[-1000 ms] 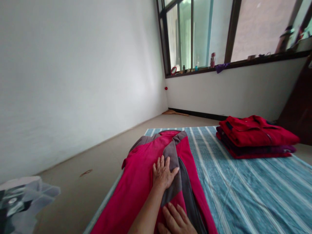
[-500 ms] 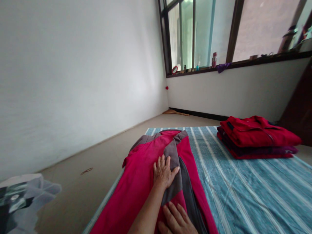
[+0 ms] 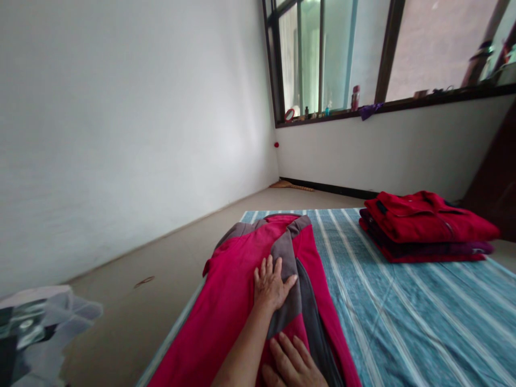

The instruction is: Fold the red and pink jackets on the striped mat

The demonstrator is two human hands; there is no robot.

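A pink jacket [image 3: 229, 274] with grey panels lies stretched lengthwise on a blue striped sheet [image 3: 374, 312]. Its collar end points away from me, and a dark zip edge runs along its right part. My left hand [image 3: 271, 285] rests palm down on a grey panel, fingers spread and thumb to the right. Closer to me, my right hand [image 3: 296, 363] lies flat on the lower pink and grey cloth, its fingers pointing up and left. The bottom of the frame cuts off that hand and the jacket's near end.
A stack of folded red and purple clothes [image 3: 427, 226] sits on the sheet at the right. Translucent plastic [image 3: 60, 322] stands at the lower left, beside the tiled floor [image 3: 121, 317]. Bottles and small items line the window sill [image 3: 342, 114].
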